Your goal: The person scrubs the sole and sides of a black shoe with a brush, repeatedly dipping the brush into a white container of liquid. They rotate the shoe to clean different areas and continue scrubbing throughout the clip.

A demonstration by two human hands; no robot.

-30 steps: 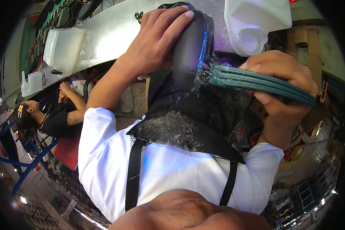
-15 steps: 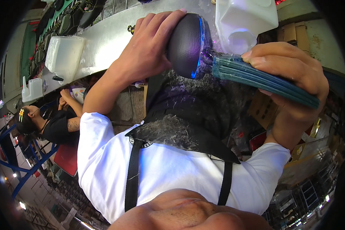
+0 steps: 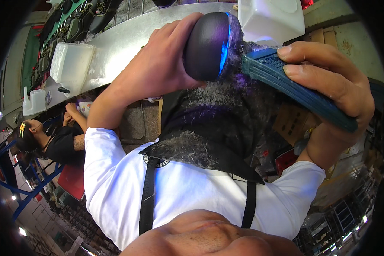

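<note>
My left hand [image 3: 162, 59] is wrapped round a black, rounded shoe [image 3: 204, 48], its smooth end toward me. Along the shoe's right side runs a glowing blue line, with grey, stringy fuzz [image 3: 234, 45] beside it. My right hand [image 3: 339, 81] grips a blue-green ribbed block [image 3: 298, 91], fingers above and the thumb hidden below. The block's left end is at the fuzzy side of the shoe; whether they touch is not plain. Loose strands cling to the black apron [image 3: 226, 111] on my lap.
Beyond my hands stretches a metal worktop [image 3: 123, 40]. A white plastic container [image 3: 271, 19] stands at its back right, a translucent one [image 3: 72, 64] at the left. Several dark shoes [image 3: 83, 21] line a rack at the far left. A person [image 3: 59, 141] sits at the left, past a white bottle [image 3: 34, 102].
The block has moved slightly right and down in my right hand, and its textured upper face now shows. The shoe has turned a little, exposing more of its fuzzy side.
</note>
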